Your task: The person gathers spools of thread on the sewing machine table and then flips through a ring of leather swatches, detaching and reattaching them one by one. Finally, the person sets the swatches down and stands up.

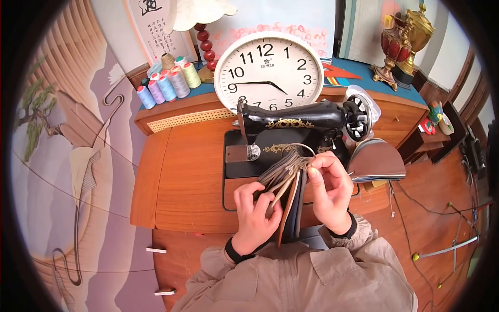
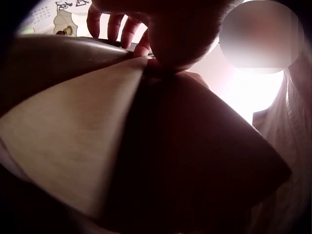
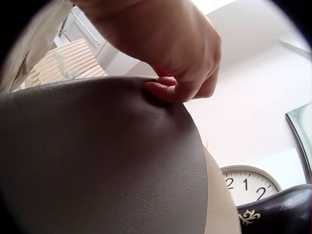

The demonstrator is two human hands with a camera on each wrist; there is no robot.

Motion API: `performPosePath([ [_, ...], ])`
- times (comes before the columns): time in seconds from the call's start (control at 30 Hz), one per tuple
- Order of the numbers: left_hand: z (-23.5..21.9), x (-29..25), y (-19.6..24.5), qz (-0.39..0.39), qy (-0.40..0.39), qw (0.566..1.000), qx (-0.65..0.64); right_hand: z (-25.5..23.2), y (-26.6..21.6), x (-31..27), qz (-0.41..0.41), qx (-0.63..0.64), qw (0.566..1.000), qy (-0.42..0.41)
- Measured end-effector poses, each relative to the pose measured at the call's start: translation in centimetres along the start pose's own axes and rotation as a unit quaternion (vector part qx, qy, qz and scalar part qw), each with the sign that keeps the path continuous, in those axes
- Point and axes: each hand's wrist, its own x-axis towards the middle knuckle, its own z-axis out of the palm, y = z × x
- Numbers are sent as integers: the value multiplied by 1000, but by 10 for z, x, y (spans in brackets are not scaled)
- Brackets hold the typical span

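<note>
Head view: at centre, the left hand (image 1: 257, 210) is pinching the leather-like sheets (image 1: 275, 174) while the right hand (image 1: 331, 192) is pinching their upper edge; keeping both grips light should prevent creasing. Left wrist: shadow is obscuring a dark sheet (image 2: 195, 146), lower right. Right wrist: a grey sheet (image 3: 97, 146) is hiding most others.

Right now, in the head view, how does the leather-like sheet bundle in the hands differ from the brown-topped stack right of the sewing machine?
The sheet bundle is fanned, showing mostly edges; the brown-topped stack lies together, showing a broad rounded face. The left hand and right hand grip the sheet bundle; neither touches the brown-topped stack. Both are layered.
</note>
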Motion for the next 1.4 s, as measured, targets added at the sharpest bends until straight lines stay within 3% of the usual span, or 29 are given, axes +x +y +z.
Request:
performPosePath([
  [0.07, 2, -2, -1, 34, 31, 999, -4, -1, 0, 0, -4, -2, 1000, -4],
  [0.2, -3, -7, 0, 87, 12, 996, -23, -3, -1, 2, -10, -8, 1000, -7],
  [0.27, -5, -9, -5, 81, 2, 995, -62, -4, -1, 2, 4, 8, 1000, -20],
  [0.33, -6, -10, -7, -32, -87, 985, -148, -4, 0, 1, 8, 9, 1000, -23],
  [0.37, -7, -10, -7, -45, -112, 983, -140, -3, 1, 1, 11, 10, 1000, -27],
  [0.4, -7, -10, -7, -46, -112, 983, -139, -2, 1, 1, 12, 10, 999, -28],
  [0.47, -2, -13, -9, 30, -93, 993, -73, -2, 2, 1, 15, -3, 999, -31],
  [0.6, 6, -22, 1, 17, -117, 983, -143, 1, -6, -3, 39, 24, 999, -30],
  [0.8, 23, -24, -7, -10, -137, 983, -119, 1, -6, -4, 7, -13, 999, -44],
  [0.9, 23, -23, -8, -27, -83, 984, -153, 0, -4, -3, -7, -23, 999, -36],
  [1.0, 5, -25, -10, 29, -60, 986, -152, 1, -7, -2, 1, -11, 1000, -21],
  [1.1, -14, -18, -16, 99, 65, 983, -140, -1, -9, 0, 9, -29, 998, -46],
  [1.13, -18, -12, -17, 61, 75, 984, -152, -1, -11, 1, 2, -42, 996, -75],
  [1.2, -27, 15, -2, -94, 70, 957, -266, -1, -15, 5, -6, -56, 993, -103],
  [1.23, -30, 24, -3, -93, 71, 957, -266, -1, -16, 7, -40, -73, 988, -130],
  [1.3, -36, 38, -11, -139, -55, 902, -405, -1, -18, 10, -75, -93, 980, -161],
  [1.33, -36, 42, -15, -139, -56, 901, -406, 0, -18, 10, -75, -94, 980, -160],
  [1.4, -36, 47, -20, -56, -121, 927, -352, 0, -16, 8, -80, -102, 978, -163],
])
